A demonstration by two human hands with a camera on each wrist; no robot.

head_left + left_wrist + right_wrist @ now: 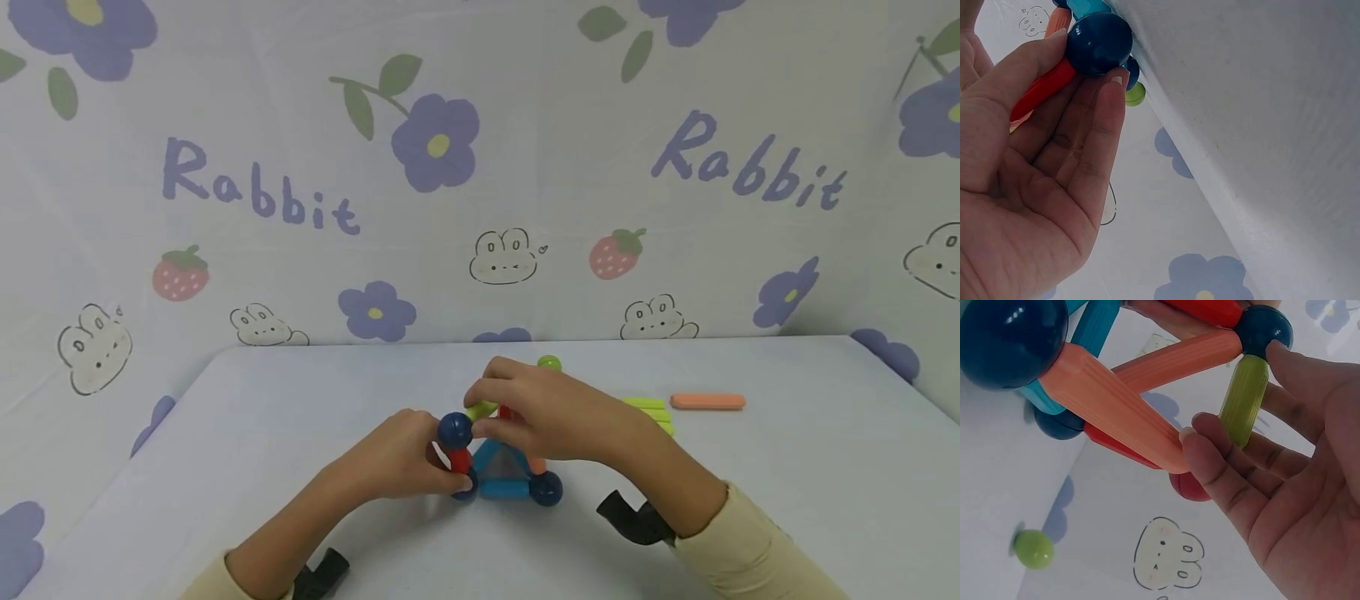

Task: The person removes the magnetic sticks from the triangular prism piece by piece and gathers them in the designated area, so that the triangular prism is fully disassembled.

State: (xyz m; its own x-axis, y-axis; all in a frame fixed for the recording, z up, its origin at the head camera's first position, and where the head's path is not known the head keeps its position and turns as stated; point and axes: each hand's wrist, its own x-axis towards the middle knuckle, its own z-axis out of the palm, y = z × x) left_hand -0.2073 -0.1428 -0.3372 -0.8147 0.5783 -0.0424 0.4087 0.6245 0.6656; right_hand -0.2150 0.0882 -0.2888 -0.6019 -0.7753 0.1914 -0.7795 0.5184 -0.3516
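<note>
Right wrist view: green rod (1245, 400) within right-hand grip (1307, 478)

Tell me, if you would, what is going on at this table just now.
A person is handling a frame of rods and balls. The left hand pinches a lower blue ball at its base. The right hand holds a green rod that meets the upper blue ball. To the right, spare yellow-green rods and an orange rod lie on the table.
</note>
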